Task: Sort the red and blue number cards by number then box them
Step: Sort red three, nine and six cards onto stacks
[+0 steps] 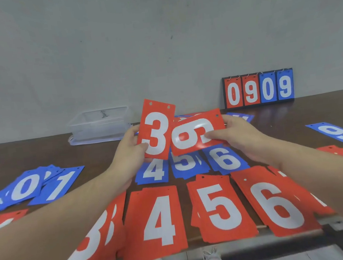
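Sorting well along, I judge: red piles 3–6 (222, 209) lie nearest me, blue piles (191, 164) behind them, clear box (99, 125) beyond, unfilled. My left hand (130, 153) pinches red 3 card (155, 129); right hand (237, 135) pinches sideways red card (196, 131).

L hand (128, 154): holds red 3 card (155, 129); R hand (237, 137): holds sideways red card (196, 132)

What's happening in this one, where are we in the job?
A person is mid-sort. The left hand holds a red 3 card upright; the right hand pinches a sideways red card, a 6 or 9. On the table, blue piles and red piles lie grouped by number. The clear box at the back shows no cards inside.
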